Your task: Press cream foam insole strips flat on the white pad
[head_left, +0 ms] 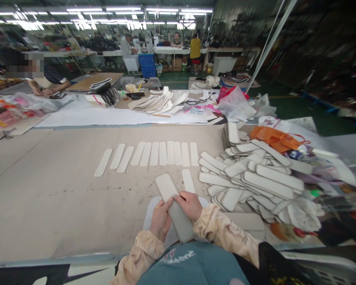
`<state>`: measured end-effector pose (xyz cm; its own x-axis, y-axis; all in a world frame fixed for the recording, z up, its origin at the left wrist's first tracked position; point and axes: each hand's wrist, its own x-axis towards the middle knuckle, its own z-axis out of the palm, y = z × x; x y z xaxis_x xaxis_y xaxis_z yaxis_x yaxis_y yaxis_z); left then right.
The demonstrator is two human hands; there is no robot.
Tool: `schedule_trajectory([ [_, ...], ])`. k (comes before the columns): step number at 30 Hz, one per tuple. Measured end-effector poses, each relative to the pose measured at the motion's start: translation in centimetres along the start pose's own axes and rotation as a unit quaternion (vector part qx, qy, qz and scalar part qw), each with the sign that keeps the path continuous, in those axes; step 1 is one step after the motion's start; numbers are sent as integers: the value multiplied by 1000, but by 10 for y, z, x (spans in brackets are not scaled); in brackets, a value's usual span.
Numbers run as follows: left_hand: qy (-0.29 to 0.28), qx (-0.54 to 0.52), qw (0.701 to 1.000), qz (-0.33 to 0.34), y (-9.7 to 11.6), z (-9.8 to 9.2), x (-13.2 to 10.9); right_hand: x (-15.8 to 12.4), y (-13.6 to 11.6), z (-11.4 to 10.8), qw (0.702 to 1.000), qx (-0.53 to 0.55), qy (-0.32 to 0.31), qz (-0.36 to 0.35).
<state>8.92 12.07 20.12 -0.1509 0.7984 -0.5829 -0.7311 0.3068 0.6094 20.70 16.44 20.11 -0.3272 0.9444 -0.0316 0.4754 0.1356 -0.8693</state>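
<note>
Between my two hands is a long pale panel [166, 186] with rounded corners and a darker edge, tilted over the front of the table. My left hand [161, 218] grips its left side, thumb on the face. From the right, my right hand [190, 204] holds it with the thumb pressed near the other thumb; the fingers behind are hidden. Just beyond my right hand lies a single slim white strip [188, 181]. Farther back, several similar white strips [162, 153] lie side by side in a row. Under my hands is a white sheet [150, 209], partly covered.
A large heap of edged pale panels [249, 174] spreads over the table's right side, with an orange bag [271, 138] behind it. Across the back table lie a pile of white pieces [163, 101] and plastic bags [235, 103]. A co-worker [52, 75] leans over at left.
</note>
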Motion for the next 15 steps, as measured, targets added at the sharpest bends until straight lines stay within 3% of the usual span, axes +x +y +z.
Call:
schedule_trajectory([
  [5,14,-9,1000,-1,-1,5,-2,0,8,-1,999,25,-25,27],
  [8,36,-6,999,-3,1,0,-2,-10,22,-3,987,92,-112,73],
  [11,94,11,995,8,4,-13,6,-30,43,-3,958,160,-200,126],
  [15,48,47,997,-30,2,-26,27,-50,62,-1,928,249,-171,217],
])
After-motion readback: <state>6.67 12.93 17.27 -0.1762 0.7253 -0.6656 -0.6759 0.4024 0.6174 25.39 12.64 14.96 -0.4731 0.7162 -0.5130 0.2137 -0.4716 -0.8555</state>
